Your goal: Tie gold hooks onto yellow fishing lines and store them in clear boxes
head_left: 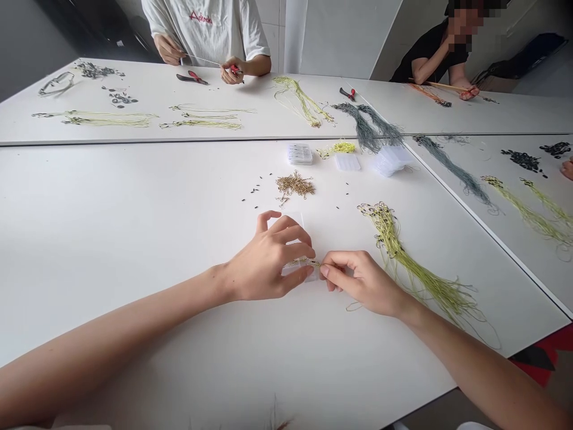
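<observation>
A small clear plastic box (312,276) lies on the table in front of me, partly hidden by my left hand. My left hand (275,257) is curved over it, thumb at its near side and bent fingers across it. Between thumb and forefinger a piece of yellow-green fishing line with small dark parts shows in the box. At the box's right edge, my right hand (353,278) pinches the fishing line (317,263); a thin loop hangs below. Right of that hand lies a bundle of yellow-green fishing lines (412,263) with hooks at its far end.
Beyond my hands lie a pile of brass-coloured swivels (295,184), stacked clear boxes (299,153) and loose clear lids (390,160). Grey-green line bundles (362,125) lie farther back. Across the table, one person (210,36) holds red-handled pliers (236,70); another person (441,60) sits right.
</observation>
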`<state>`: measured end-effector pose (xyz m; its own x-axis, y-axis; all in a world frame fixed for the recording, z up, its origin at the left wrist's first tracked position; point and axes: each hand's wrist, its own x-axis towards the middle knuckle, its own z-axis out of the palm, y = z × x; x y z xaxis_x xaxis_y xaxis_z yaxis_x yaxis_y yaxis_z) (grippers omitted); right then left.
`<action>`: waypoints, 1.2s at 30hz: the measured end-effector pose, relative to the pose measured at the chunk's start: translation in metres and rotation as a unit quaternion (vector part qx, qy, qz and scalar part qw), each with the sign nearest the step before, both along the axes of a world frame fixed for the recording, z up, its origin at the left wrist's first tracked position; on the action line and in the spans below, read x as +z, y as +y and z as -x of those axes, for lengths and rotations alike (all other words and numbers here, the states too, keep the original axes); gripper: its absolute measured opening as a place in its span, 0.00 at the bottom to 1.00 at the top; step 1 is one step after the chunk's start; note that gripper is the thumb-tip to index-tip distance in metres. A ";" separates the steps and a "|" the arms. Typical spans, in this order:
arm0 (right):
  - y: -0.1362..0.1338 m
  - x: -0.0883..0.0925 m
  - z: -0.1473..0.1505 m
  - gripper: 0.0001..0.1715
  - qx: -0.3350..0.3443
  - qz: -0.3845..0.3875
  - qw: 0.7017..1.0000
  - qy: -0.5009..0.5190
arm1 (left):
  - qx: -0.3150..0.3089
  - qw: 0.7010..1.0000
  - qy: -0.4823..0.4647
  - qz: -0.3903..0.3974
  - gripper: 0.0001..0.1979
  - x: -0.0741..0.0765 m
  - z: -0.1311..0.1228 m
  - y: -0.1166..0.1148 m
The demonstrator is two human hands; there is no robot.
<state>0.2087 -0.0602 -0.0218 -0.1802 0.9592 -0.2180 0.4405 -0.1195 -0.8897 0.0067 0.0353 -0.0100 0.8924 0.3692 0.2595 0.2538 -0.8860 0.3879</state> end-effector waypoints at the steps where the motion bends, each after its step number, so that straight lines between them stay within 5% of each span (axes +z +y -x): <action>1: 0.000 0.000 0.000 0.14 0.000 0.000 1.000 0.001 | 0.001 1.000 -0.003 0.000 0.09 0.000 0.000 0.000; 12: 0.001 0.001 0.001 0.14 -0.005 -0.001 1.000 0.002 | 0.000 1.000 -0.009 0.011 0.10 -0.003 -0.002 0.000; 28: 0.000 0.001 0.001 0.13 0.015 0.029 0.999 -0.011 | -0.067 0.991 -0.029 -0.111 0.11 -0.003 0.000 0.002; 36: 0.001 0.002 0.001 0.15 0.022 0.016 1.000 -0.007 | -0.045 0.996 -0.011 -0.077 0.12 0.000 -0.001 -0.004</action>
